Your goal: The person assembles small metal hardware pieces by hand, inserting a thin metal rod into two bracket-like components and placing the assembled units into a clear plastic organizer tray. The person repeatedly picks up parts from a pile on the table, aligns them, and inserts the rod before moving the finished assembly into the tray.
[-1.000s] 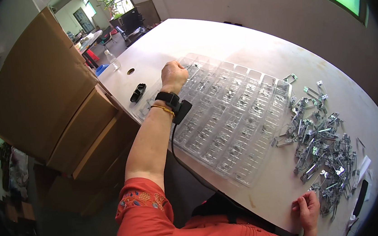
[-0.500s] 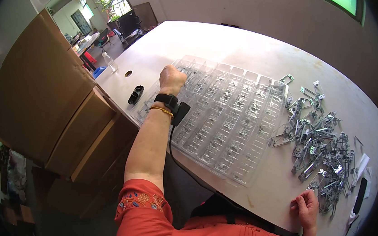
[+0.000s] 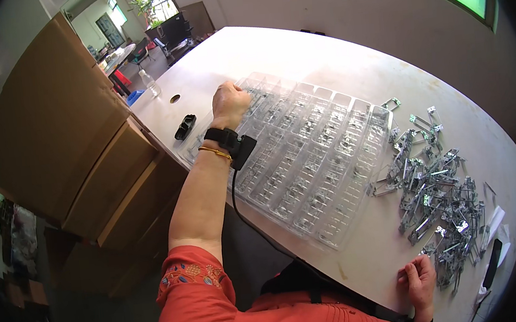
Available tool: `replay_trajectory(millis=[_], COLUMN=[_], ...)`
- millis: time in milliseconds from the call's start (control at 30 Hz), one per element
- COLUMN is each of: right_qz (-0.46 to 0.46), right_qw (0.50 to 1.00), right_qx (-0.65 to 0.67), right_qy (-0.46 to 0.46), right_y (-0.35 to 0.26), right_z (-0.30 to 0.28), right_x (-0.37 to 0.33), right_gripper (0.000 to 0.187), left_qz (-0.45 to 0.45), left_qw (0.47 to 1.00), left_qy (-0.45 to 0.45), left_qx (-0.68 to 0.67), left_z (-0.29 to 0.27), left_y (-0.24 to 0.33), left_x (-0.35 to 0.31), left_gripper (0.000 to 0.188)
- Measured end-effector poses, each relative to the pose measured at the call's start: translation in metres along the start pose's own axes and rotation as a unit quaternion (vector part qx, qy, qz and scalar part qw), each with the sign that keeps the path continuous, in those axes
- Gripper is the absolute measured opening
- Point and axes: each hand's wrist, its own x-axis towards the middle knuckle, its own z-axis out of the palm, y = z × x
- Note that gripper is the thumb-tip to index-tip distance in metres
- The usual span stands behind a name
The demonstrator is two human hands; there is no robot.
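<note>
Left hand [image 3: 231, 103] curls over the divided tray [image 3: 343, 99], right hand [image 3: 418, 277] beside metal brackets [image 3: 435, 196], contents unclear to me; cardboard boxes [image 3: 49, 122] wall the left.

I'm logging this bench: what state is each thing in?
Left hand: curled over the tray's far left part; grip hidden
Right hand: partly curled beside the pile; no item visible in it
Clear tray: lying flat, many compartments holding metal pieces
Metal parts pile: loose, tangled
Clear bottle: standing; cap unclear
Cardboard boxes: stacked
Wristband: fastened on left wrist
</note>
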Motion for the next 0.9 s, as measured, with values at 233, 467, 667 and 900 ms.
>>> replay_trajectory(millis=[233, 467, 667, 900], right_qz=[0.0, -0.004, -0.005, 0.038], right_qw=[1.0, 1.0, 1.0, 0.999], right_qx=[-0.007, 0.008, 0.026, 0.019], right_qy=[0.003, 0.006, 0.003, -0.004], right_y=[0.001, 0.005, 0.021, -0.002], right_z=[-0.001, 0.001, -0.005, 0.0], right_x=[-0.001, 0.0, 0.003, -0.008], right_gripper=[0.016, 0.015, 0.011, 0.011], left_qz=[-0.078, 0.047, 0.178, 0.514], left_qw=[0.994, 0.992, 0.973, 0.816], left_qy=[-0.07, -0.012, -0.015, 0.067], left_qx=[-0.035, -0.117, -0.147, -0.255], left_z=[-0.007, -0.024, -0.083, -0.048], left_y=[0.023, 0.032, 0.115, 0.092], left_x=[-0.018, -0.035, -0.183, -0.326], left_gripper=[0.022, 0.021, 0.019, 0.022])
